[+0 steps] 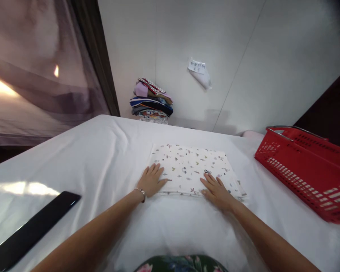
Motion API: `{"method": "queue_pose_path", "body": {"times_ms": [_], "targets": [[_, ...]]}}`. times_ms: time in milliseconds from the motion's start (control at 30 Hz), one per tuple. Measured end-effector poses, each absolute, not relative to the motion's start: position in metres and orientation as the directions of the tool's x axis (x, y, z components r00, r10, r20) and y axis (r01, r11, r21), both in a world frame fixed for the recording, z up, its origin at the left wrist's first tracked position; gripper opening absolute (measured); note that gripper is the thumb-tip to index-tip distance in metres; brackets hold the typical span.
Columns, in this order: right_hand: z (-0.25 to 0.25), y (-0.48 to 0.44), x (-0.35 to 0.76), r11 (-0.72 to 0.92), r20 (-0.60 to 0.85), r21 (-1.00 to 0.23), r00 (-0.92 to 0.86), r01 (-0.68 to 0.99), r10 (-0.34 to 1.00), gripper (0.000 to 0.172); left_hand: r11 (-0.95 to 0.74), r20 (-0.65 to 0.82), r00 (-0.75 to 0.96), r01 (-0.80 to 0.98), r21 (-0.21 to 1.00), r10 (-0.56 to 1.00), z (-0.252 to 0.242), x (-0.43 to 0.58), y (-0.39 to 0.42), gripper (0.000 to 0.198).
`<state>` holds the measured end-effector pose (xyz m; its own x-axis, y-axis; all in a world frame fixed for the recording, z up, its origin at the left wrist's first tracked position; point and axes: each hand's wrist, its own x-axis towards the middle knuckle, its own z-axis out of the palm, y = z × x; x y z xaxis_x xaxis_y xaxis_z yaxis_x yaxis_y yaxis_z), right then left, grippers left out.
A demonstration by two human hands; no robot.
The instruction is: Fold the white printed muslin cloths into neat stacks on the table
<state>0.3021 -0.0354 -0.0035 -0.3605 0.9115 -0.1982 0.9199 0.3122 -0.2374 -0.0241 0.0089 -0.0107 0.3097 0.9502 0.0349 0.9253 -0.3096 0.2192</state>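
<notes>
A folded white cloth with small coloured prints (194, 162) lies flat on the white-covered table (102, 151) in front of me. My left hand (151, 180) rests palm down on the cloth's near left corner, fingers stretched out flat. My right hand (217, 190) lies flat on the near right part of the cloth, fingers extended. Neither hand holds anything. A thin bracelet (141, 193) circles my left wrist.
A red plastic basket (306, 170) stands at the table's right. A stack of folded clothes (151, 102) sits at the far edge against the white wall. A long black flat object (31, 230) lies at the near left. A paper note (197, 67) hangs on the wall.
</notes>
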Motion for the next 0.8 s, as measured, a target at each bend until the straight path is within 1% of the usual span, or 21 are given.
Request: {"method": "queue_pose_path", "body": {"times_ms": [67,133,233,300,367,467,533,667,733,800], "targets": [[0.008,-0.028,0.300,0.281,-0.236,-0.296,-0.356,0.913,0.904,0.064,-0.270,-0.052,0.291,0.932,0.243,0.955,0.002,-0.021,0.017,0.062],[0.020,-0.010,0.294,0.264,-0.201,-0.304,-0.332,0.916,0.922,0.065,-0.240,-0.076,0.265,0.940,0.243,0.961,0.015,-0.015,0.031,0.064],[0.032,0.033,0.287,0.253,-0.089,-0.230,-0.279,0.940,0.956,0.066,-0.255,0.037,0.252,0.951,0.173,0.967,0.021,-0.004,0.055,0.067],[0.031,0.066,0.292,0.215,-0.059,-0.164,-0.228,0.963,0.972,0.065,-0.264,0.084,0.256,0.956,0.123,0.963,0.012,-0.001,0.068,0.066],[0.023,0.093,0.303,0.103,-0.074,-0.105,-0.111,0.989,0.991,0.064,-0.261,0.078,0.253,0.959,0.111,0.964,-0.002,-0.003,0.077,0.066],[0.007,0.116,0.325,-0.067,-0.129,-0.080,0.056,0.995,0.990,0.063,-0.288,0.111,0.276,0.952,0.107,0.955,-0.022,-0.010,0.082,0.066],[-0.002,0.122,0.335,-0.092,-0.139,-0.102,0.078,0.991,0.987,0.064,-0.311,0.152,0.296,0.946,0.088,0.943,-0.027,-0.014,0.083,0.065],[-0.009,0.125,0.347,-0.060,-0.115,-0.159,0.042,0.985,0.992,0.064,-0.322,0.172,0.309,0.945,0.052,0.935,-0.026,-0.014,0.082,0.065],[-0.010,0.127,0.355,-0.102,-0.085,-0.211,0.085,0.972,0.993,0.064,-0.317,0.177,0.307,0.948,0.032,0.935,-0.024,-0.013,0.082,0.064],[-0.009,0.131,0.365,-0.179,-0.067,-0.300,0.166,0.937,0.984,0.066,-0.320,0.184,0.311,0.947,0.020,0.932,-0.024,-0.013,0.082,0.064]]}}
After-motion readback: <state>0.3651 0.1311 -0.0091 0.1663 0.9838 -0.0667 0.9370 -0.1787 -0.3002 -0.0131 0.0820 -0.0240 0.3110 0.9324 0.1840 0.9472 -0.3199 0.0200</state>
